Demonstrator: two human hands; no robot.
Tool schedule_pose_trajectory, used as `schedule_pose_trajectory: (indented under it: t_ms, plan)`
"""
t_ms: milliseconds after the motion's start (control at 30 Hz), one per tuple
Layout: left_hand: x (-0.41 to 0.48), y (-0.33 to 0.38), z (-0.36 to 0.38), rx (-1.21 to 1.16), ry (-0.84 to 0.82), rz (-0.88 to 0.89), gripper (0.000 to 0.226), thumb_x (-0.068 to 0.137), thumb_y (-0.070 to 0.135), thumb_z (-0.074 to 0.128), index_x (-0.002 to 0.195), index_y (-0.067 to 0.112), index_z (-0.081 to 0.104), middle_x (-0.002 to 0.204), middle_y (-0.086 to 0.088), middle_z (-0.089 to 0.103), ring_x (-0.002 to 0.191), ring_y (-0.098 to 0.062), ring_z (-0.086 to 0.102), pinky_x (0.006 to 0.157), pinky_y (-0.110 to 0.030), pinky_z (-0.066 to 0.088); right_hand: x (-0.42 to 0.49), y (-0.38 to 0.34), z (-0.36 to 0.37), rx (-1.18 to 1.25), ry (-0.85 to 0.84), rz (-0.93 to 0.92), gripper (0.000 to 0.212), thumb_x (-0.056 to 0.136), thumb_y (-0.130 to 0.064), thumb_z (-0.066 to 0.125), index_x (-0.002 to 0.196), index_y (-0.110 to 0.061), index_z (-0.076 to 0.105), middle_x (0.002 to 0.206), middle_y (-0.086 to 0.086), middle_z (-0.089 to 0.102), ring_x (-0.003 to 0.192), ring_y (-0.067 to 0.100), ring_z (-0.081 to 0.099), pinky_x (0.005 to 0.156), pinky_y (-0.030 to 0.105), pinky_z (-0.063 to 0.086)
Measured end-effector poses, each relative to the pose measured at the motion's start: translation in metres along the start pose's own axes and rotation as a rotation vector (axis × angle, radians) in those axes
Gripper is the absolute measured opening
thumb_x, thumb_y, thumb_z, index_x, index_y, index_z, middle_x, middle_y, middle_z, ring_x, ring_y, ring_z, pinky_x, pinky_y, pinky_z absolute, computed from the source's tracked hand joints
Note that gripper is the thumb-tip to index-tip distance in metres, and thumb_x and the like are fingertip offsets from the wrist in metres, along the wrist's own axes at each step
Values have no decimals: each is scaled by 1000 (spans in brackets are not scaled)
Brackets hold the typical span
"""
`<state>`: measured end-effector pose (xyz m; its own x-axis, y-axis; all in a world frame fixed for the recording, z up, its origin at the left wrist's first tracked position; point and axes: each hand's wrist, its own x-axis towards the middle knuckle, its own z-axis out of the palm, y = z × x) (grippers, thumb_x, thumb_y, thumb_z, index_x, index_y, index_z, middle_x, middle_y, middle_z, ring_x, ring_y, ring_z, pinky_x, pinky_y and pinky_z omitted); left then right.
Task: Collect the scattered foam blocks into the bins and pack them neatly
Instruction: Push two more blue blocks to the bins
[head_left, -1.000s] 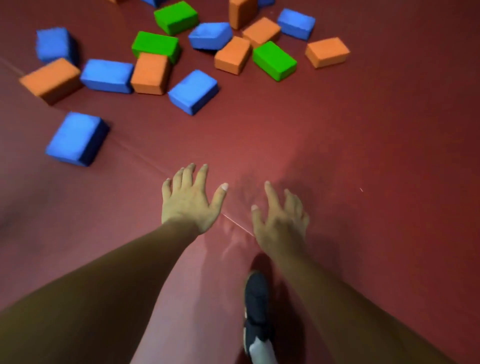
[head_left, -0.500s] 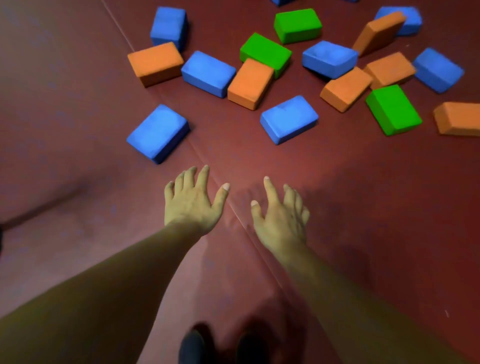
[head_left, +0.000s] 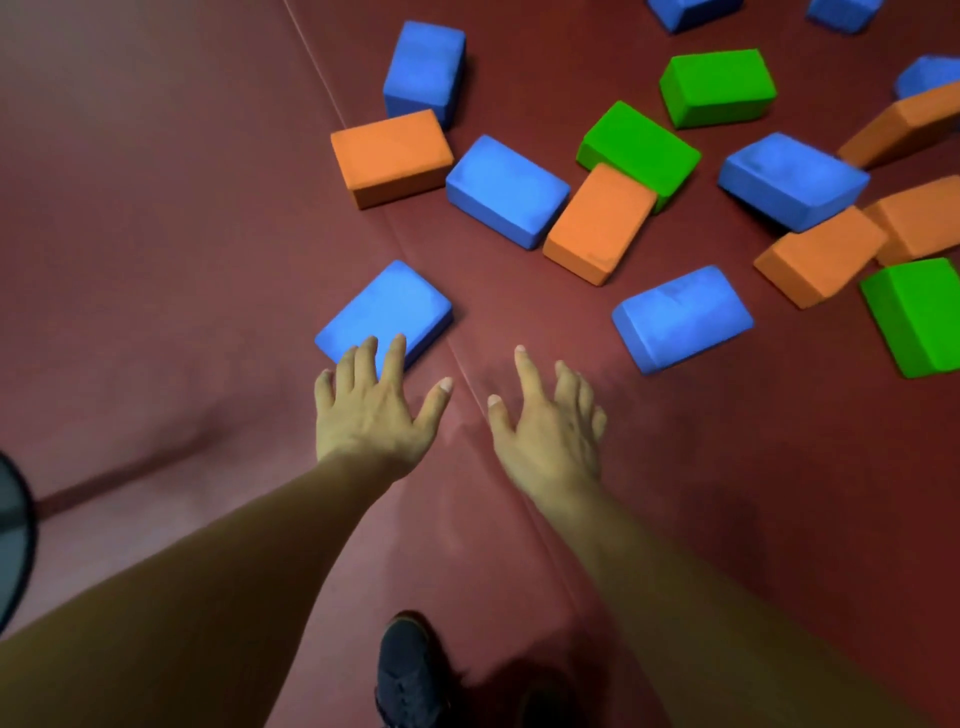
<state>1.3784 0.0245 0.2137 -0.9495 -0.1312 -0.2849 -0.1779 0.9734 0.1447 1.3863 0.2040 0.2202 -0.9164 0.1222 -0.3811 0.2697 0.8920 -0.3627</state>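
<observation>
Your left hand (head_left: 371, 410) is spread wide, fingertips (head_left: 397, 344) at the near edge of the blue block (head_left: 387, 309). Your right hand (head_left: 545, 421), right of that block, is spread too, holding nothing. Beyond it lie other blocks (head_left: 506, 189).

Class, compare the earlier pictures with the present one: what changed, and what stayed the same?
The view has moved closer to the blocks: the nearest blue block now lies just ahead of the left hand, whose fingers overlap its near edge; contact is unclear. Nothing was picked up. The right hand stays open and empty; the blocks keep their arrangement.
</observation>
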Motion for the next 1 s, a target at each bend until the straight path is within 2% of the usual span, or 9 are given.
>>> schedule_pose_trajectory:
  t_ms: [167,367,600,800,933,1000]
  plan:
    - [63,-1,-6,56,-85,-47,92,86,81,13,161,28,8,167,-8,13,153,-26,9,122,-49,10,59,-17,2,-10,-52,-12,68,100,-57,40,160,-43,12,165,11,16,152,31,11,119,51,14]
    - [156,10,22,6,-88,-127,98,82,86,15,161,29,4,169,-9,5,155,-27,1,123,-52,7,151,-4,20,-42,-59,-12,68,99,-59,40,159,-44,12,165,11,18,151,31,13,118,53,16]
    - [210,-7,115,44,-188,-155,113,73,97,20,160,30,-7,169,-11,-8,155,-28,-12,123,-54,3,200,26,103,-91,-65,-18,68,96,-58,48,158,-41,26,158,14,30,147,34,23,112,52,25]
    - [264,-48,168,76,-212,-174,131,54,108,24,157,38,-17,166,-14,-21,153,-33,-22,121,-63,0,233,34,173,-59,-37,25,67,94,-59,50,156,-43,31,158,12,33,147,32,25,113,54,27]
    - [291,-61,188,58,-220,-129,134,47,109,33,154,46,-17,166,-18,-14,154,-34,-15,117,-68,1,252,39,198,-26,-82,108,67,96,-61,44,157,-43,24,162,11,26,150,31,18,118,55,22]
    - [296,-61,190,42,-195,-119,134,47,106,42,155,47,-11,164,-22,1,154,-36,-1,119,-66,4,256,41,202,-10,-89,143,68,96,-62,42,158,-44,21,164,10,22,151,31,14,119,55,19]
